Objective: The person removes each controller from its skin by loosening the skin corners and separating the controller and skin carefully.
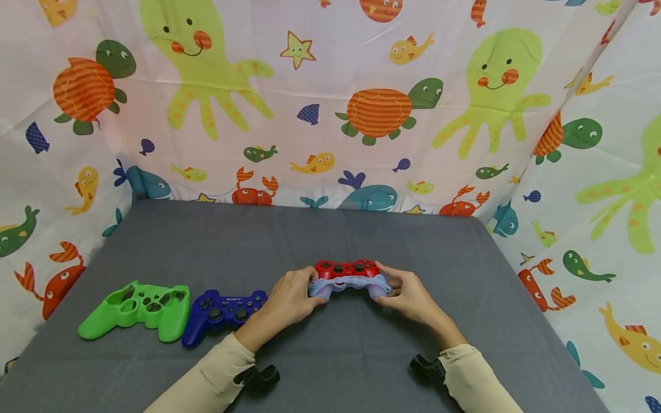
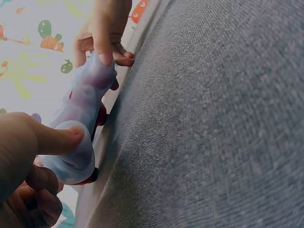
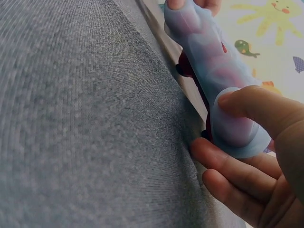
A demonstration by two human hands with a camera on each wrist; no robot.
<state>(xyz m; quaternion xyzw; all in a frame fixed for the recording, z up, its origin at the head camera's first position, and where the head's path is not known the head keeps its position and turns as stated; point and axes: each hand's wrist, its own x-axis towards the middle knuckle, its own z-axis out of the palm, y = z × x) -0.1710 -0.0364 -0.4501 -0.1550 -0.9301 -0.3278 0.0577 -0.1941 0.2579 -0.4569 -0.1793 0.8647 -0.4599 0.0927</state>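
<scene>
A red game controller (image 1: 361,267) is held between both hands above the middle of the grey table. A translucent pale-blue silicone cover (image 1: 347,281) wraps its handles and lower side, leaving the red face with its sticks showing. My left hand (image 1: 291,295) grips the covered left end, its thumb pressing the sleeve over the handle in the left wrist view. At the other end, my right hand (image 1: 411,293) pinches the covered handle between thumb and fingers. In the right wrist view, the thumb lies on the cover (image 3: 232,118) and the lower fingers spread beneath.
A blue controller (image 1: 222,312) lies left of my left hand, its right end close to that hand. Beside it, further left, is an empty green silicone cover (image 1: 139,310). A sea-animal patterned curtain (image 1: 330,86) borders the grey table (image 1: 361,355) at the back and sides.
</scene>
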